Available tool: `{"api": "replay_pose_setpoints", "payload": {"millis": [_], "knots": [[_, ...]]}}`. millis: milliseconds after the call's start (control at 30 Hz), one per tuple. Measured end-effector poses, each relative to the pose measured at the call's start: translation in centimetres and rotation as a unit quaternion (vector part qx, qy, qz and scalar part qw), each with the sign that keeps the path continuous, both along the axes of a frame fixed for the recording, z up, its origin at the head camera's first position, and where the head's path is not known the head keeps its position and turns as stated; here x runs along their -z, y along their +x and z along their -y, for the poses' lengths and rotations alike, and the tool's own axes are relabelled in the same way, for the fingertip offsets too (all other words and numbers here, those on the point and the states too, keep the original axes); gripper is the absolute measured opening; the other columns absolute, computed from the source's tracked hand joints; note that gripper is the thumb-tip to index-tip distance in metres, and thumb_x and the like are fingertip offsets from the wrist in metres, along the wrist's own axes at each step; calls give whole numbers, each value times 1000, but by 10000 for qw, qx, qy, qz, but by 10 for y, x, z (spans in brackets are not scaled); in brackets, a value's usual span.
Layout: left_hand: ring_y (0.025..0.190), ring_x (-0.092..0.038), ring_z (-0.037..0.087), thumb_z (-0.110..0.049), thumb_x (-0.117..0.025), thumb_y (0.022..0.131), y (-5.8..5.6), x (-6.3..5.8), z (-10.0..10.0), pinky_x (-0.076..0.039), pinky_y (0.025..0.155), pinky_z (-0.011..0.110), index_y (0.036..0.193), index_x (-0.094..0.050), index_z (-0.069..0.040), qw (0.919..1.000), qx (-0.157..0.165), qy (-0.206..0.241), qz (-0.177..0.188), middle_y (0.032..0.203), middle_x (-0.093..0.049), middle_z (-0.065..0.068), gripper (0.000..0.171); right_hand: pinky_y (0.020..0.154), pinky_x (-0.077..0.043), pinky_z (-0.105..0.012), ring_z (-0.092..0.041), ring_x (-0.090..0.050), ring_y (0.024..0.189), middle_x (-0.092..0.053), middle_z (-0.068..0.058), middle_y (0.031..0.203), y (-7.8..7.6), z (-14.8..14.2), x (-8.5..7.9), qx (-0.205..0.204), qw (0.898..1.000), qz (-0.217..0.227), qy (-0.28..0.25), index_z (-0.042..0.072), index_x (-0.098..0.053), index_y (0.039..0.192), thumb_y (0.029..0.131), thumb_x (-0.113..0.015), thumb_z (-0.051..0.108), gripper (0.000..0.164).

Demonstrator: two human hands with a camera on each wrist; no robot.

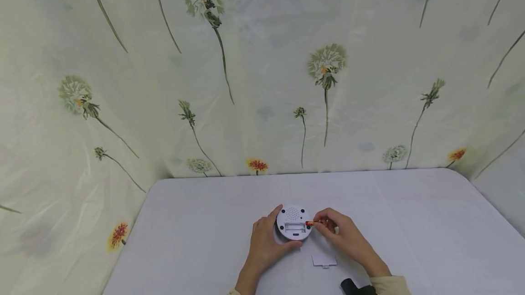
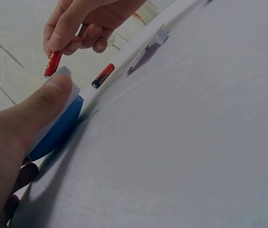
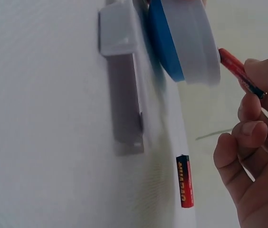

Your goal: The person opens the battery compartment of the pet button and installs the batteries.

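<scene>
A round white-and-blue device (image 1: 293,214) is face down, its underside with small holes, dark feet and an uncovered battery compartment (image 1: 295,228) turned up. My left hand (image 1: 263,243) grips it by the sides, thumb at the near rim. In my right hand (image 1: 346,235), thumb and fingertips pinch a red and black battery (image 3: 236,70) at one end. The battery's other end is right at the device's right side, beside the compartment. A second battery (image 2: 103,76) lies on the table to the right of the device; in the head view it is hidden.
The white battery cover (image 1: 324,260) lies on the white tabletop (image 1: 197,222), just nearer than the device. Beside the right wrist is a black object (image 1: 354,287). A flower-printed curtain (image 1: 266,80) hangs behind the table's far edge.
</scene>
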State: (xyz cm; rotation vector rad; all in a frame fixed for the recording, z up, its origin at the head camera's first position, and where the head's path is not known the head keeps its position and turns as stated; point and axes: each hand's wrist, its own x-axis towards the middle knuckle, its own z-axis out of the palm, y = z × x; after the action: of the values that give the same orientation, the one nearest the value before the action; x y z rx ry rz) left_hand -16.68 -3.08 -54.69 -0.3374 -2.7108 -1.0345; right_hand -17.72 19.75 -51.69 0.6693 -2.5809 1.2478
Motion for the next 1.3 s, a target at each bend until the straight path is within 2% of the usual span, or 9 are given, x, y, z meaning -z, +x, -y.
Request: {"api": "replay_pose_setpoints", "payload": {"millis": [133, 367, 633, 967, 1300], "knots": [[104, -55, 12, -69, -74, 60, 0, 0, 0, -36, 100, 38, 143, -39, -24, 9999, 2, -52, -89, 132, -57, -6, 100, 52, -40, -18, 0, -43, 61, -50, 15, 76, 1, 5, -2, -58, 9995, -303, 8, 21, -61, 96, 83, -72, 15, 18], [104, -54, 11, -70, -72, 61, -1, 0, 1, -36, 99, 38, 143, -40, -25, 9999, 17, -58, -144, 132, -57, -7, 99, 55, -37, -17, -2, -43, 61, -47, 17, 77, 3, 15, -5, 5, 9984, -482, 287, 22, -63, 96, 80, -74, 14, 21], [104, -54, 11, -68, -74, 60, -1, 2, 0, -36, 98, 38, 142, -41, -25, 9999, 19, -4, -150, 132, -57, -7, 98, 53, -34, -12, -2, -41, 59, -45, 16, 77, 4, 21, -4, -98, 9961, -817, 316, 21, -63, 95, 77, -76, 8, 26], [104, -55, 12, -68, -74, 61, 1, 0, 1, -37, 99, 39, 142, -41, -24, 9998, 36, -55, -173, 133, -57, -5, 98, 54, -34, -13, -3, -41, 61, -44, 16, 78, 6, 26, -1, 170, 9974, -427, 560, 26, -64, 96, 79, -76, 14, 24], [105, -55, 12, -68, -73, 61, -1, 2, 0, -37, 98, 39, 142, -41, -24, 9998, 4, -118, -184, 133, -57, -5, 98, 54, -35, -13, -4, -42, 62, -46, 17, 81, 8, 30, -4, 274, 9971, -286, 645, 28, -65, 95, 79, -75, 14, 24]]}}
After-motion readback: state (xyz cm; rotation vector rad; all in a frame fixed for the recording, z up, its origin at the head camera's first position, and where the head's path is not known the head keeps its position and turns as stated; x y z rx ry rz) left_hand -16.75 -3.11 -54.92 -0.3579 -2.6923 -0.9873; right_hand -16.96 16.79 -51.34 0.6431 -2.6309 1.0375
